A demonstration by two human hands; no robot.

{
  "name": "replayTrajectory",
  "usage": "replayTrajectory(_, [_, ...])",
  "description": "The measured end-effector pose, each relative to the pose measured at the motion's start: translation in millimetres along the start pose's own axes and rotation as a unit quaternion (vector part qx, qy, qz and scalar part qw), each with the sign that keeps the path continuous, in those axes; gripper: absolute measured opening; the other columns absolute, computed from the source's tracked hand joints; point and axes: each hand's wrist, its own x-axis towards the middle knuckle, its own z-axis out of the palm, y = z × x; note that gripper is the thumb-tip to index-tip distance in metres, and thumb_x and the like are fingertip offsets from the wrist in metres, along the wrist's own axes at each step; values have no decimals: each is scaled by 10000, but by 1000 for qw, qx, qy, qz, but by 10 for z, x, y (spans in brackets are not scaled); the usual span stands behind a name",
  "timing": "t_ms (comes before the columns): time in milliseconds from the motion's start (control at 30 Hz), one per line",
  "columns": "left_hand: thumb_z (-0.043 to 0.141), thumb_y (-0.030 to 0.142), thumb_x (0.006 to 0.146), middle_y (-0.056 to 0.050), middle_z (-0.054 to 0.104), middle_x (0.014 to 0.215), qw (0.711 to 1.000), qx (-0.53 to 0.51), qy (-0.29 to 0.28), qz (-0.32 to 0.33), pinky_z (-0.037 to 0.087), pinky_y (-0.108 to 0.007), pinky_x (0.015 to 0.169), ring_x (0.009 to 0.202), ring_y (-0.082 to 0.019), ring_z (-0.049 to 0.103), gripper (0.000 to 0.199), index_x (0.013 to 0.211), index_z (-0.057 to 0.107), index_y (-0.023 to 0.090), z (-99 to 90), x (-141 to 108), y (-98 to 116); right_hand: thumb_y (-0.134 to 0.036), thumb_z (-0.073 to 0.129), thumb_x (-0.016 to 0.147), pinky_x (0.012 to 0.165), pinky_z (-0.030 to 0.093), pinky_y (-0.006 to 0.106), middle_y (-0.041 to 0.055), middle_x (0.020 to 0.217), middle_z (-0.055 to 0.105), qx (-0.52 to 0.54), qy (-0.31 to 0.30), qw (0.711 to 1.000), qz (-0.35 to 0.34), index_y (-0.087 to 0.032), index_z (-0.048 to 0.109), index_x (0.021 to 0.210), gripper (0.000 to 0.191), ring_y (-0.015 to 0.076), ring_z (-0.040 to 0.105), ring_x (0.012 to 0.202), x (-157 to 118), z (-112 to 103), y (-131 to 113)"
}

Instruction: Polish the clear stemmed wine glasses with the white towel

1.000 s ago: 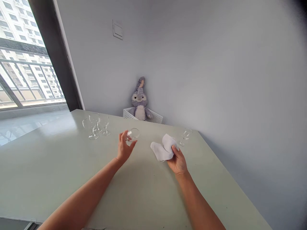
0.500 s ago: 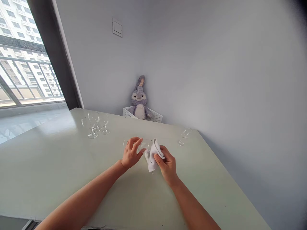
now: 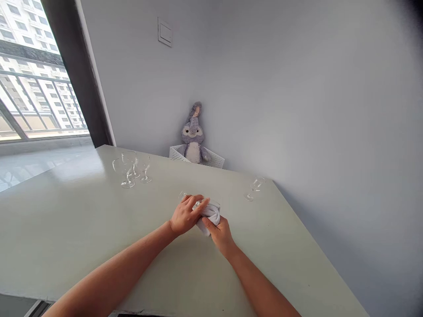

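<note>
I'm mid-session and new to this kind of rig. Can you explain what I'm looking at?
There's no machine here: these are a person's bare hands, seen from a camera worn on their head, looking forward and down. The left hand holds a clear stemmed glass on its side, bowl toward the right. The right hand holds a white cloth against the bowl; how far inside it goes is hard to tell. On the pale table, three stemmed glasses stand at the left and another glass at the right. Beyond the far edge, a plush toy sits in a white basket.
</note>
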Motion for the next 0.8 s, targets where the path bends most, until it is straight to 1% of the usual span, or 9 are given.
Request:
replayTrajectory(133, [487,235,816,-90,570,1056,997,-3,-35,-76,405,-333,769,831,-173,568,381,1197,457,229,24,-1,8,-497,452,812,545,387,250,14,644,537,0,-1,1000,9,-146,598,800,380,134,474,595,42,-99,-10])
replayTrajectory(267, [579,372,752,-61,575,1019,964,-101,-48,-241,430,-306,708,754,-151,561,512,1213,405,234,74,-15,24,-445,440,833,658,425,285,64,890,544,-70,113,986,-100,-171,511,1044,353,161,506,749,44,-294,-152])
replayTrajectory(333, [608,392,723,-42,586,1003,924,-204,-55,-317,442,-292,691,739,-139,552,577,1222,360,242,80,-4,53,-422,466,820,707,425,301,78,987,494,-101,184,967,-143,-180,469,1083,358,167,496,809,46,-387,-200])
replayTrajectory(400, [621,388,715,-51,576,1067,874,-332,-65,-350,446,-289,711,780,-134,552,598,1220,330,249,65,21,89,-412,476,811,704,424,299,69,971,479,-97,216,962,-137,-182,478,1061,340,164,491,803,52,-448,-202])
replayTrajectory(533, [627,380,718,-107,400,1306,742,-565,-86,-351,433,-293,773,1080,-204,466,561,1190,352,251,6,80,147,-411,496,786,579,423,260,24,743,533,70,138,988,-4,-171,572,918,284,144,497,647,73,-450,-91])
replayTrajectory(600, [613,390,731,-119,421,1268,661,-650,-122,-355,435,-291,731,1072,-232,472,526,1173,368,246,-17,96,154,-398,548,739,554,422,248,15,687,555,167,122,977,50,-166,601,838,257,142,507,620,92,-421,-28])
replayTrajectory(667, [626,377,723,-101,508,1129,600,-695,-156,-365,429,-274,678,946,-212,532,515,1155,379,244,-32,103,146,-369,605,684,545,424,238,6,675,574,227,150,959,81,-168,613,800,232,141,520,617,125,-404,19])
replayTrajectory(733, [661,345,695,-62,536,1018,575,-707,-154,-381,418,-255,651,839,-171,546,525,1136,390,254,-43,107,133,-353,631,656,529,420,228,-4,657,585,255,187,943,104,-171,619,772,215,137,528,604,170,-408,59])
replayTrajectory(800, [682,320,674,-43,522,1001,571,-710,-122,-394,419,-249,652,817,-152,539,542,1127,389,267,-56,117,122,-343,644,646,511,413,220,-14,630,587,270,216,930,121,-174,619,733,192,130,529,588,222,-426,109])
